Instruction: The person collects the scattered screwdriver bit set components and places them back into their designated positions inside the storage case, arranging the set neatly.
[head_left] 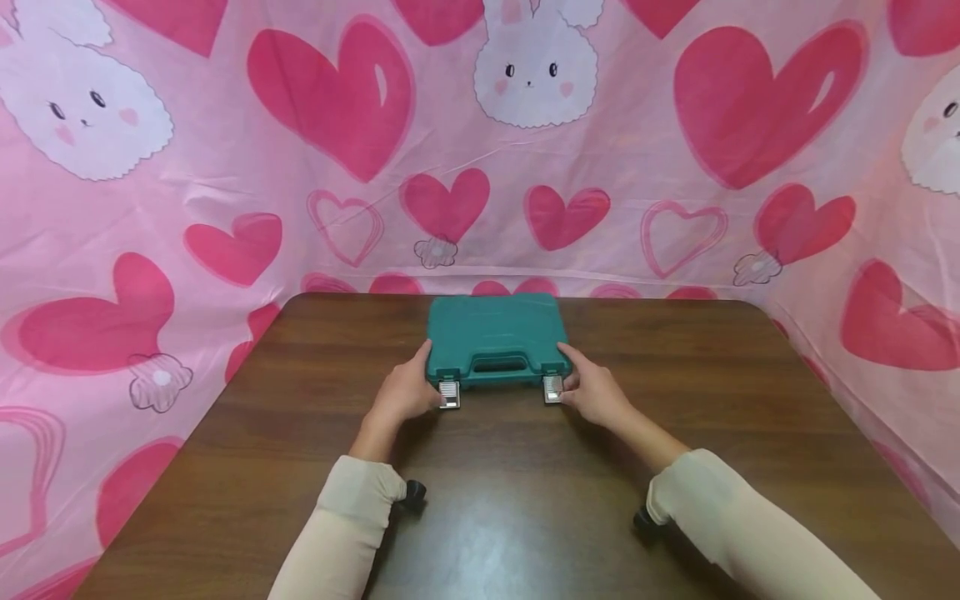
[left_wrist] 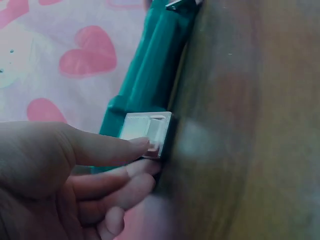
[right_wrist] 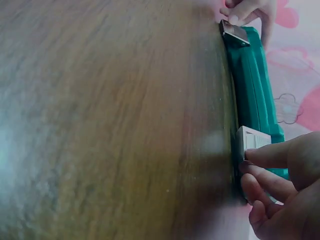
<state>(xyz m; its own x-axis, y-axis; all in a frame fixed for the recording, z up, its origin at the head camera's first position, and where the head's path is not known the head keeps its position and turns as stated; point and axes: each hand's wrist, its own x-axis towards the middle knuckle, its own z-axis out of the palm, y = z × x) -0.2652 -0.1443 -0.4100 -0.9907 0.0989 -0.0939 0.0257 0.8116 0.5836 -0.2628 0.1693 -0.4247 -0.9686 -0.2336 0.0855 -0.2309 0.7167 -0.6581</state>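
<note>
A green plastic case (head_left: pixel 495 321) lies flat near the far edge of the table, its handle side toward me. Two silver latches stick out from its front, the left latch (head_left: pixel 449 394) and the right latch (head_left: pixel 552 388). My left hand (head_left: pixel 405 387) is at the left front corner and pinches the left latch, thumb (left_wrist: pixel 137 146) on its face and fingers curled by its edge. At the opposite corner my right hand (head_left: pixel 597 390) pinches the right latch (right_wrist: pixel 255 138) in the same way, thumb (right_wrist: pixel 265 155) on top. The lid looks closed.
The brown wooden table (head_left: pixel 495 500) spreads out in front of the case. Behind and on both sides hangs a pink cloth (head_left: pixel 615 150) with hearts and rabbits. Dark wrist mounts (head_left: pixel 414 495) sit at both cream sleeves (head_left: pixel 750 517).
</note>
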